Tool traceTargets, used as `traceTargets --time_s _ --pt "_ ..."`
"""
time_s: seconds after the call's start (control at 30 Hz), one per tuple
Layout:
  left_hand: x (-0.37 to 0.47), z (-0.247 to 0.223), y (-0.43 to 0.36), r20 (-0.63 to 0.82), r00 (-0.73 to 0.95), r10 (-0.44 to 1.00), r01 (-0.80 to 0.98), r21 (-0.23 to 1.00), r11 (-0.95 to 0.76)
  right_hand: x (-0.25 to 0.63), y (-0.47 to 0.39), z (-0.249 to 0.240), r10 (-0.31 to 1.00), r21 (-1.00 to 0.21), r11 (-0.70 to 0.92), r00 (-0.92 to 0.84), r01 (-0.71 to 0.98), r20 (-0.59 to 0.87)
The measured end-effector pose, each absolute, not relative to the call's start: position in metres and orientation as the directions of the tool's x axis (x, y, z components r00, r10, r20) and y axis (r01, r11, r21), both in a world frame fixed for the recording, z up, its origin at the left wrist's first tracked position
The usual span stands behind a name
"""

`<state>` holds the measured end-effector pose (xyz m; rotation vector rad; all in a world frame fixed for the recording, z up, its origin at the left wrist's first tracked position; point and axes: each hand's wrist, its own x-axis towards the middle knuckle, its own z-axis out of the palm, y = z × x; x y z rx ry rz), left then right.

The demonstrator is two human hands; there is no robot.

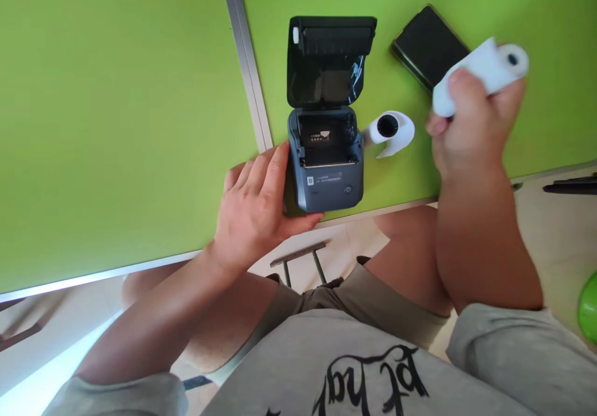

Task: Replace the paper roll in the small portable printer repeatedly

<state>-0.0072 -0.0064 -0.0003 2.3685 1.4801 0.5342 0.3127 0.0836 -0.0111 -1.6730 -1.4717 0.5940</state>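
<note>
A dark blue-grey thermal printer (329, 186) stands on the green table with its black lid (321, 83) raised and its paper bay showing with no roll in it. My left hand (254, 201) holds the printer's left side, fingers along the side and thumb across the front edge. In my right hand (476, 111), raised to the right of the printer, is a white paper roll (482, 71), its core facing right and its loose end showing. Another small white paper roll (405, 129) with a curled loose end lies against the printer's right side.
A black phone-like flat object (431, 43) lies behind my right hand. A metal strip (247, 61) crosses the green table (116, 92) left of the printer. The table's front edge runs just in front of it. A green round object (588, 307) shows at far right.
</note>
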Motion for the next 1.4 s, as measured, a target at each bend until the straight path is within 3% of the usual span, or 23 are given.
traceTargets --time_s 0.27,0.57,0.63,0.73,0.8,0.93,1.03,1.2,1.4 --pt "-0.007 0.001 -0.005 0.172 0.416 0.893 0.799 0.398 -0.45 0.287 0.071 0.009 0.95 -0.483 0.076 0.083 0.872 0.301" --pt "-0.006 0.002 -0.006 0.166 0.403 0.9 0.796 0.422 -0.434 0.286 0.069 0.007 0.978 -0.546 0.121 -0.004 0.829 0.21" --pt "-0.006 0.002 -0.006 0.169 0.404 0.899 0.797 0.417 -0.436 0.287 0.066 0.008 0.935 -0.541 0.185 0.022 0.82 0.353" --pt "-0.007 0.001 -0.005 0.154 0.409 0.9 0.795 0.425 -0.434 0.284 0.055 0.008 0.765 -0.481 0.383 0.02 0.789 0.643" --pt "-0.007 0.001 -0.005 0.147 0.412 0.899 0.79 0.433 -0.433 0.276 0.046 0.011 0.716 -0.451 0.471 -0.031 0.758 0.697" --pt "-0.007 0.002 -0.005 0.144 0.412 0.9 0.797 0.421 -0.433 0.252 0.03 0.019 0.775 -0.403 0.51 -0.203 0.76 0.599" --pt "-0.007 0.003 -0.006 0.154 0.415 0.896 0.796 0.416 -0.44 0.247 0.027 0.013 0.83 -0.384 0.426 -0.185 0.819 0.526" --pt "-0.006 0.002 -0.006 0.151 0.402 0.903 0.802 0.418 -0.427 0.255 0.034 -0.008 0.911 -0.553 0.299 -0.059 0.778 0.409" --pt "-0.006 0.001 -0.006 0.147 0.392 0.908 0.812 0.409 -0.416 0.256 0.035 -0.008 0.945 -0.642 0.283 -0.092 0.712 0.314"
